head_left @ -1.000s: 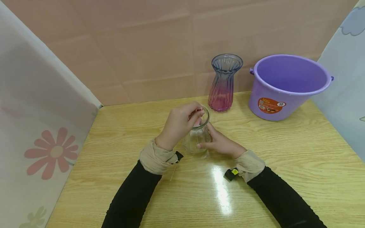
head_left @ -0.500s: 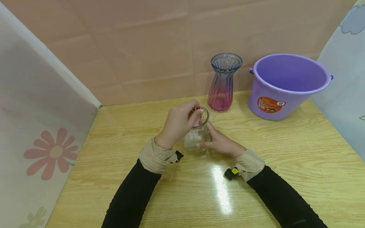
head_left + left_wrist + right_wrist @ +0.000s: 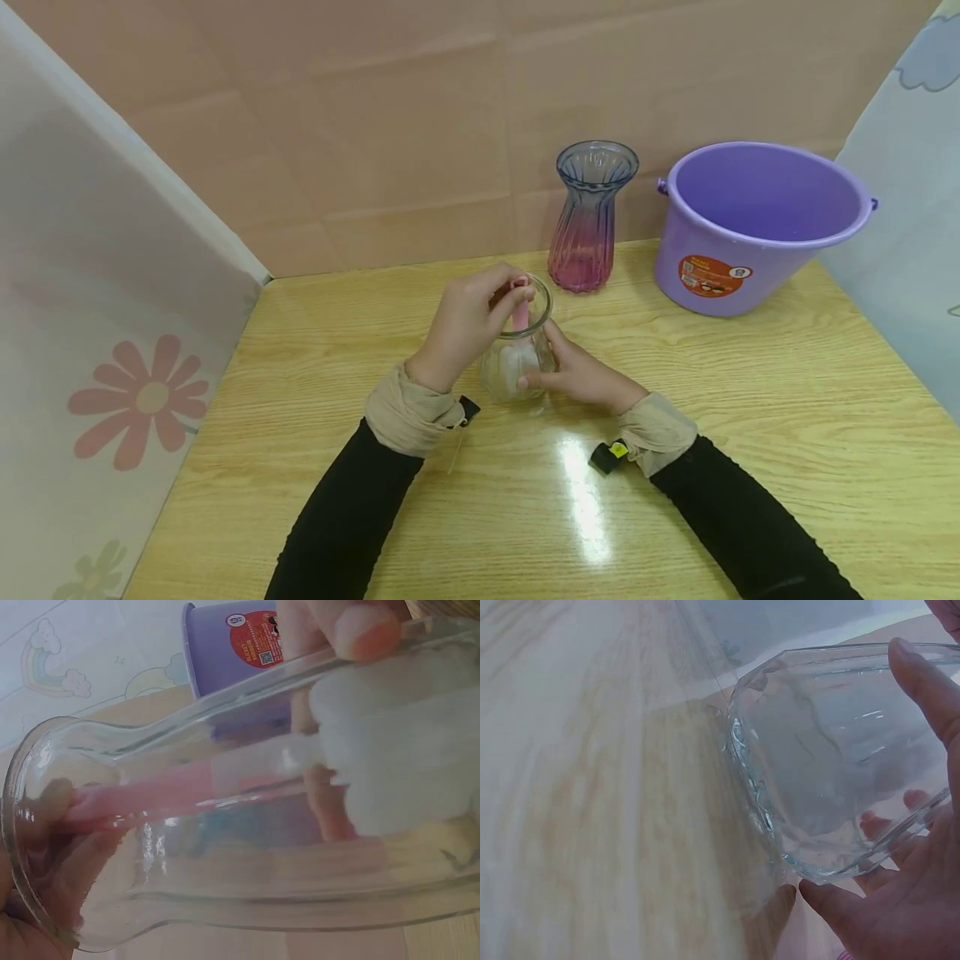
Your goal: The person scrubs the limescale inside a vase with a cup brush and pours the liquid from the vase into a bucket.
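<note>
A clear glass vase with a flared rim stands on the table between both hands. Inside it is a cleaning brush with a pink handle and a thick white sponge head, which sits in the wide lower part of the vase. My left hand pinches the pink handle at the vase's mouth, fingertips just inside the rim. With thumb and fingers spread round the lower body, my right hand holds the vase from its right side. Some of the right hand's fingers show through the glass in the right wrist view.
Behind the hands, a blue-to-pink ribbed glass vase stands near the table's back edge. A purple bucket with an orange label is at its right. The wooden table is bounded by a tan backdrop and patterned side panels.
The pink handle has shifted and shows more upright in the vase's mouth. White sponge is now plainer through the glass. The right hand and vase have hardly moved.
</note>
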{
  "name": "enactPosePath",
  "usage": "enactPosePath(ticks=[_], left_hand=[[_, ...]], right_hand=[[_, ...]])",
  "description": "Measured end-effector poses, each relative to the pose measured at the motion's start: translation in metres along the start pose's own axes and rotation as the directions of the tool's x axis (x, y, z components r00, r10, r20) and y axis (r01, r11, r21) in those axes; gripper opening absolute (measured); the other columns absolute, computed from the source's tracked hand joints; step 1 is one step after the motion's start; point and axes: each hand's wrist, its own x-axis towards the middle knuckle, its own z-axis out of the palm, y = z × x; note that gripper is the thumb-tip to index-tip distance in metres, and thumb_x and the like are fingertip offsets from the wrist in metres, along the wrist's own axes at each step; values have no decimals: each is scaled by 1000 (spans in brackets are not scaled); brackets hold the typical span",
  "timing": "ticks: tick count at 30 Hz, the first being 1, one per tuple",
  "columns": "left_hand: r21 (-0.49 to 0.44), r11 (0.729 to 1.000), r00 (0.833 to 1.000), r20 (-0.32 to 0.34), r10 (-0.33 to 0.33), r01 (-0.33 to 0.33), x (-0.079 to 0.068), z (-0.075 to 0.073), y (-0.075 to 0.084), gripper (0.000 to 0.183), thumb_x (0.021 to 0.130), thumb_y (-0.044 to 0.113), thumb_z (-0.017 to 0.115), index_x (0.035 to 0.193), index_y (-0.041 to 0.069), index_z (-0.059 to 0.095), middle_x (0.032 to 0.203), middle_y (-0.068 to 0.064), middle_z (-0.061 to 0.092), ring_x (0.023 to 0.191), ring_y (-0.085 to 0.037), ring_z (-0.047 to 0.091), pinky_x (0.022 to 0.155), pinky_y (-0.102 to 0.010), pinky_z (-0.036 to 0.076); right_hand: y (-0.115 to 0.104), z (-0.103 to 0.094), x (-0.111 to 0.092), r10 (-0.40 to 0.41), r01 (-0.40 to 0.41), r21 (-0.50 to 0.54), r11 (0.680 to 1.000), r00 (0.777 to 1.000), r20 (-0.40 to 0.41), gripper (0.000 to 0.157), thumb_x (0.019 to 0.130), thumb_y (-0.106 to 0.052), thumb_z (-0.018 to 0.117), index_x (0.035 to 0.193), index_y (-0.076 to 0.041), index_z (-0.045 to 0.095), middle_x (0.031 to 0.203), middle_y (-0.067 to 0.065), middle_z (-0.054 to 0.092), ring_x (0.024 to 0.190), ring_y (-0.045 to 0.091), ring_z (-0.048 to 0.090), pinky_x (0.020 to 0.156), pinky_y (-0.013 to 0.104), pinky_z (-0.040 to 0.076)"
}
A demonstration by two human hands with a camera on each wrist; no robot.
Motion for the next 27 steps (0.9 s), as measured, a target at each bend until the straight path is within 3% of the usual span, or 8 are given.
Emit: enactPosePath(ticks=[6,11,16,20,27], left_hand=[[12,999,999,-22,34,-34,-1,2,0,11,95,7,69,100,-2,71,84,-9,72,69,-15,65,69,-19,54],[73,997,999,50,1,-5,0,0,3,9,97,9,68,100,1,71,86,-8,73,71,-15,65,68,-22,54],[131,991,990,129,-49,32,4,-2,5,11,99,14,66,95,4,65,75,-4,65,62,-14,56,59,-24,48],[155,988,990,133,-39,19,5,-2,5,11,101,15,64,95,5,63,72,-5,62,57,-14,51,55,-25,44],[166,986,991,137,-3,-20,5,0,5,10,102,19,63,100,10,67,82,-2,65,64,-12,54,59,-26,47]], right_hand=[[-2,0,-1,19,-19,3,1000,1000,-10,113,91,-25,79,157,-50,-9,169,-8,-5,154,21,-1,122,57,9],[-2,0,-1,32,-31,1,1000,999,-15,112,91,-24,79,158,-47,-8,169,-8,-6,154,21,-3,122,57,7],[-1,1,-1,53,-53,5,999,999,-13,112,92,-19,78,158,-47,-9,168,-6,-8,154,23,-6,122,58,4],[-2,1,-2,54,-54,7,999,998,-12,112,92,-18,78,159,-46,-7,168,-6,-7,154,24,-4,121,60,5],[-4,1,-2,40,-40,-16,999,999,-12,112,92,-17,77,158,-48,-10,168,-5,-8,155,26,-6,121,60,5]])
